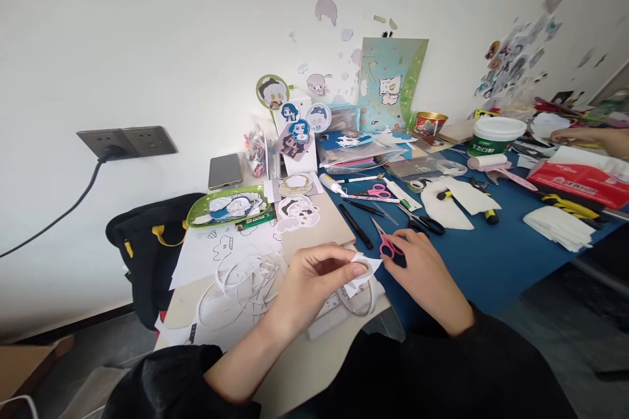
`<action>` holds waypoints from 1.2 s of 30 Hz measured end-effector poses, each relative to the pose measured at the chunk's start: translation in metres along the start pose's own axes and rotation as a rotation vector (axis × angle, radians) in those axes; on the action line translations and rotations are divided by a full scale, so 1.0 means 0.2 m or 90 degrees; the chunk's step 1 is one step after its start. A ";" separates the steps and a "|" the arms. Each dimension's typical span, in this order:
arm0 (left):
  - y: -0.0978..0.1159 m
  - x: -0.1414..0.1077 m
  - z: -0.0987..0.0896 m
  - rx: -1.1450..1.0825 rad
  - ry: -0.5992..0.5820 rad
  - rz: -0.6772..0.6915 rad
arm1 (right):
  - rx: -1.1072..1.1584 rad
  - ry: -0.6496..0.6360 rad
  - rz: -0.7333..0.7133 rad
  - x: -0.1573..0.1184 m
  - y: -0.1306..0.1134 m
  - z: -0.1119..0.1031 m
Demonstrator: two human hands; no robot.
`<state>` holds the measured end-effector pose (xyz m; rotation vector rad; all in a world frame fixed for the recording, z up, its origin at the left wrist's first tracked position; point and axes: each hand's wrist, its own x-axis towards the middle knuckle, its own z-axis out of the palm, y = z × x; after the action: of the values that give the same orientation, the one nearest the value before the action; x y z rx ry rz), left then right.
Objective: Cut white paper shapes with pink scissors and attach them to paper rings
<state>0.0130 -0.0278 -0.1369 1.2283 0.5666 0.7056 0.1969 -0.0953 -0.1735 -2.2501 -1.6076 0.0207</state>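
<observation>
My left hand (319, 278) pinches a small white paper piece (362, 271) between thumb and fingers, above the edge where the pale board meets the blue table. Just to its right, my right hand (417, 267) has its fingers on pink-handled scissors (388, 245), whose blades point away from me. A black cutter (356, 226) lies beyond the paper. White paper strips and curls (246, 291) are heaped left of my left hand, partly hidden by it.
A green tray (196, 209) holds paper cutouts. Black scissors (426, 222), a glue tub (496, 137), white sheets (559, 228) and a red packet (580, 177) lie to the right. Another person's hand (580, 136) shows at the far right.
</observation>
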 end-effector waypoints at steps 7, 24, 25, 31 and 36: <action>-0.02 0.00 -0.01 -0.035 0.001 0.003 | -0.076 -0.047 0.023 0.08 0.00 0.03; -0.01 0.00 -0.02 0.059 -0.024 0.047 | -0.010 -0.105 0.059 0.17 0.04 -0.11; -0.01 0.00 -0.02 0.056 -0.022 0.047 | 0.053 -0.115 0.047 0.14 0.04 -0.13; -0.02 0.00 -0.03 0.052 -0.032 0.073 | 0.797 -0.434 -0.021 -0.13 0.04 -0.16; -0.02 -0.01 -0.02 0.060 -0.027 0.091 | 0.888 -0.502 -0.037 -0.22 0.02 -0.11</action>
<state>0.0095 -0.0263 -0.1418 1.3792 0.4850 0.7771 0.1894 -0.1429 -0.1631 -1.0529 -1.1967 1.5980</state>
